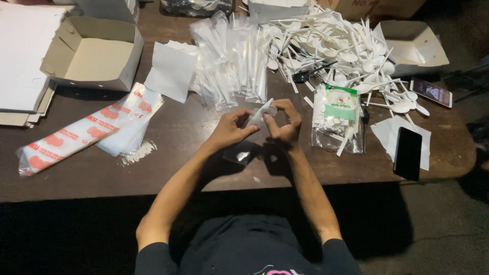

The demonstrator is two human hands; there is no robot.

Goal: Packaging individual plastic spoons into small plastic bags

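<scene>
Both hands meet over the middle of the brown table [178,153]. My left hand [230,128] and my right hand [285,122] pinch a small clear plastic sleeve [259,116] that holds something white, raised a little off the table. Behind the hands lies a stack of filled clear sleeves [232,61]. A heap of loose white plastic spoons and forks [336,48] spreads at the back right. A clear bag with a green label [338,119] lies just right of my right hand.
An open cardboard box [94,53] stands at the back left and another [415,46] at the back right. A long red-printed plastic pack [86,132] lies at left. White napkins [170,69] sit behind. Two phones [407,153] [431,91] rest at right.
</scene>
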